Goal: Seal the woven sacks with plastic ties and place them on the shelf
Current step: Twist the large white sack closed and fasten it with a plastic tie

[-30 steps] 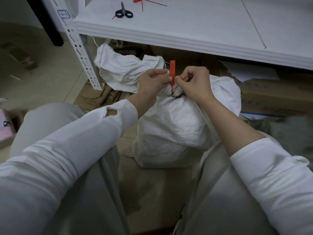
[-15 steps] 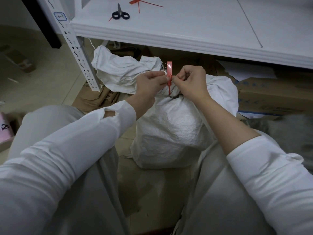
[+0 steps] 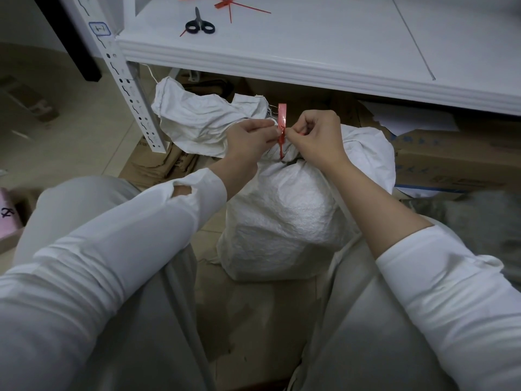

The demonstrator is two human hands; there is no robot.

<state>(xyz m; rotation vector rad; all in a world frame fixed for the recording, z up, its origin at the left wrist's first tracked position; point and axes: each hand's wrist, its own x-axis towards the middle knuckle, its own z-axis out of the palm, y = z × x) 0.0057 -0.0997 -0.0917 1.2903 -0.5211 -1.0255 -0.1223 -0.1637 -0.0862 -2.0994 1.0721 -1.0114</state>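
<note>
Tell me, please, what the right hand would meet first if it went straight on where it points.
The right hand would meet the red tie it pinches, then probably the left hand just beyond.

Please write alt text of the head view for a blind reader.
The left hand and right hand pinch a red plastic tie at the gathered neck of a white woven sack. Black-handled scissors lie on the white shelf above.

The white shelf [image 3: 310, 38] carries black-handled scissors [image 3: 199, 24] near its front left corner, with loose red ties [image 3: 229, 2] just behind them. Below, the tiled floor [image 3: 70, 114] bears flattened cardboard [image 3: 253, 306]. A filled white sack [image 3: 284, 215] stands on it, and a box [image 3: 451, 162] sits under the shelf at right.
</note>
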